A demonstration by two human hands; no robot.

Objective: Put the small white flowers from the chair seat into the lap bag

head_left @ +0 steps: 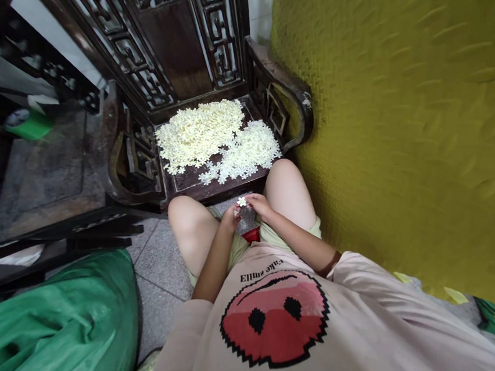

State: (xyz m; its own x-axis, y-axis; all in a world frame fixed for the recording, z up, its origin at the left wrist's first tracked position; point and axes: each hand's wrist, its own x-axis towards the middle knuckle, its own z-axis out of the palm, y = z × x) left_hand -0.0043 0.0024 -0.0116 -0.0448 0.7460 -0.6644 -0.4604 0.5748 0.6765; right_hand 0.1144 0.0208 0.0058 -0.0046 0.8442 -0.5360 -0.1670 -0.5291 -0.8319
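Observation:
A small white artificial-looking flower point(242, 201) with a pale yellow centre is held between my two hands, above the gap between my knees. My left hand point(232, 215) is closed, its fingertips at the flower's left side. From the right, the pinched fingers of my right hand point(258, 203) meet the flower's edge. Just beyond my knees, a dark wooden chair seat point(186, 184) carries two heaps of similar flowers. The larger, cream-yellow heap point(198, 133) lies at the back left; the whiter heap point(250, 149) spreads at the front right.
Curved chair arms point(116, 163) flank the seat. A yellow textured mat point(400, 136) stands along my right. To the left are another dark wooden seat point(49, 175) bearing a green roll point(29, 123) and a large green sack point(68, 325). Grey tiles point(160, 258) cover the floor.

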